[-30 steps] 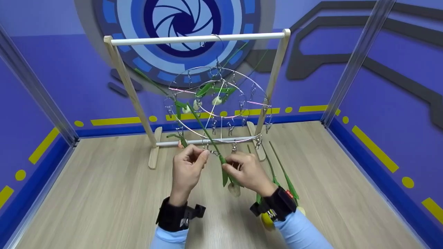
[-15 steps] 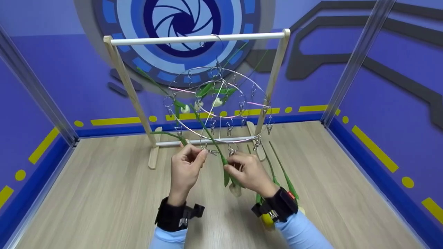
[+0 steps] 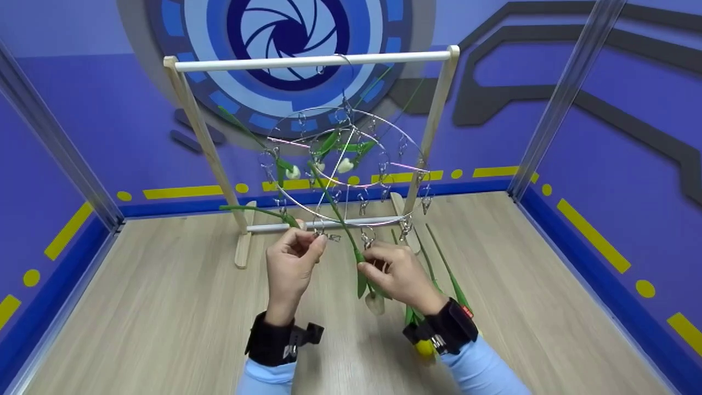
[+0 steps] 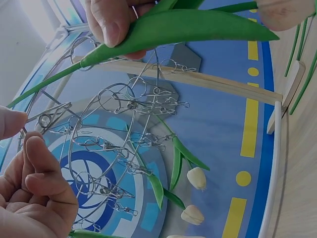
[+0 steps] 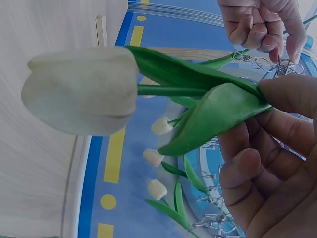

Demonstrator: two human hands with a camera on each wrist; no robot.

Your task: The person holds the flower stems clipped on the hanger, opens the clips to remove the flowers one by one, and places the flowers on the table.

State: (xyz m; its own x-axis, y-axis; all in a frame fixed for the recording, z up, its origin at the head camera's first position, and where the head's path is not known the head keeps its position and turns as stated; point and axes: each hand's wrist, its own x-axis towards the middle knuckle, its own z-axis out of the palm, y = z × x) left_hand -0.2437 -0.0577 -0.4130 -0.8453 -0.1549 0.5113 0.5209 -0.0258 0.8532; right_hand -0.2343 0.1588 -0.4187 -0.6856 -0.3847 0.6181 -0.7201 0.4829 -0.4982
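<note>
The fingers of my left hand (image 3: 288, 269) are clamped on a small silver wire clip (image 5: 283, 68); those of my right hand (image 3: 400, 277) pinch a white tulip with green leaves (image 5: 168, 91) near its leaf base, bloom below my fingertips, stem slanting up and away. Just beyond my fingers hangs a round silver wire hanger (image 3: 344, 152), white tulips (image 5: 157, 189) among its farther clips. Above and behind it stands a pale wooden rack with a white rod (image 3: 258, 64); beneath my right wrist, a yellow bloom (image 3: 424, 348) lies on the wood-grain worktop (image 3: 164, 307).
</note>
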